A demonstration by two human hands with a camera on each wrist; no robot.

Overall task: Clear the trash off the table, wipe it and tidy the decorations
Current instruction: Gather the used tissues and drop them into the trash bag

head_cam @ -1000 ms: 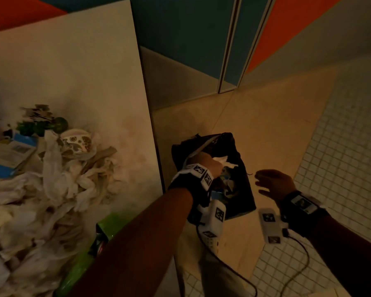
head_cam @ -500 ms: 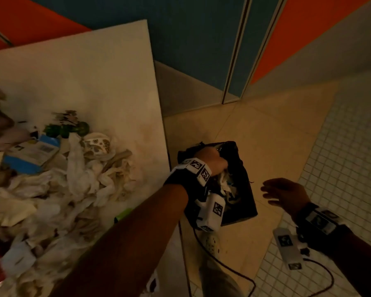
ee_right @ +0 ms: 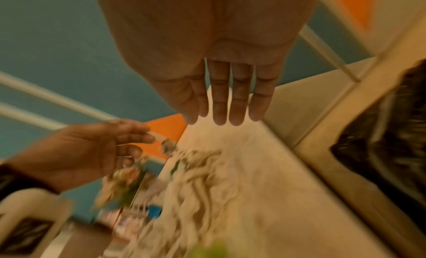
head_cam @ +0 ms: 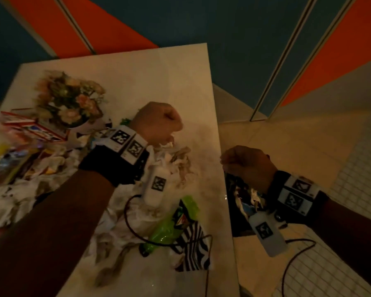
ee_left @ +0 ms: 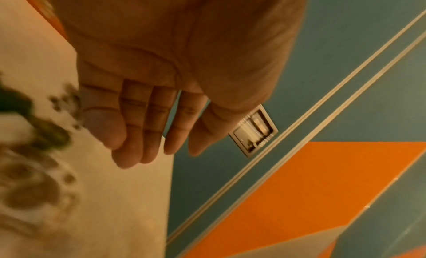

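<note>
A white table [head_cam: 159,78] carries a heap of crumpled paper trash [head_cam: 174,163], a green plastic bottle [head_cam: 169,226] and a black-and-white striped wrapper [head_cam: 193,249]. A flower arrangement [head_cam: 71,99] stands at the back left. My left hand [head_cam: 156,123] hovers over the far edge of the paper heap; the left wrist view shows its fingers [ee_left: 147,134] straight and empty. My right hand [head_cam: 246,166] hangs off the table's right edge above a black trash bag [head_cam: 238,213] with paper in it. Its fingers [ee_right: 230,101] are straight and hold nothing.
A red and white box [head_cam: 34,127] and coloured wrappers [head_cam: 7,166] lie at the table's left. The bag [ee_right: 380,143] stands on the floor tight against the table's right side. Blue and orange wall panels [head_cam: 244,39] rise behind; white floor tiles [head_cam: 351,179] lie to the right.
My left hand has come out of the black bag and moved up over the table's trash heap. My right hand has moved left toward the table edge. The view has swung toward the table.
</note>
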